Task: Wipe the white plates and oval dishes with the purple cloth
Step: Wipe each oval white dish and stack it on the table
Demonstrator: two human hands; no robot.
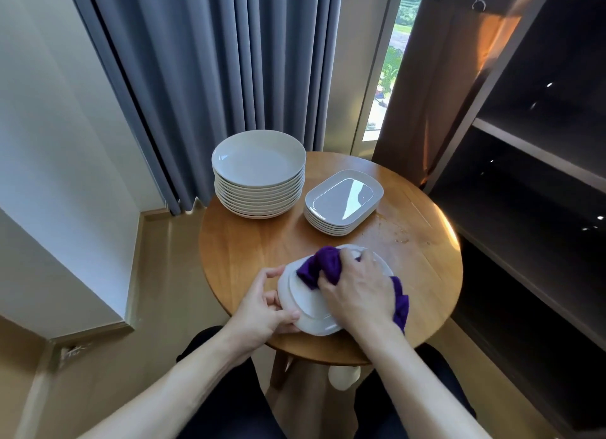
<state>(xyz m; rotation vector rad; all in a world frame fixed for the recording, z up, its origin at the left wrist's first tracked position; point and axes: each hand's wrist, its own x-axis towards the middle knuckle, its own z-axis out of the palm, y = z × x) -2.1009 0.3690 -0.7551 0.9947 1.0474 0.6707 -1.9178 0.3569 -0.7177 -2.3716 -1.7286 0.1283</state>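
Item in hand: one white oval dish (308, 310), over the near edge of the round wooden table (426, 284), apparently turned underside up, since a raised foot ring shows. It is tilted toward me; I cannot tell whether its far rim rests on the wood. Handling estimate: glazed ceramic, rigid, moderately heavy for its size, brittle if dropped, and probably slick where damp, so hold it at the rim, not the flat face. My left hand (262, 307) does this, with the thumb curled over the left rim and the fingers wrapped underneath, a firm closed pinch on the dish edge. My right hand (357, 294) is clenched around the bunched purple cloth (323, 266), which is soft, limp and easily compressed. The wad is pressed onto the dish's upturned face, and a loose tail hangs out past the wrist side. Risk noted: pressing hard near the unsupported edge could lever the dish out of the left grip, so keep the pressure near the centre. Awaiting or finished, I cannot tell which: the stack of round white plates (259, 163) at the back left and the stack of oval dishes (342, 195) just beside it. Wet marks (400, 238) lie on the tabletop to the right.
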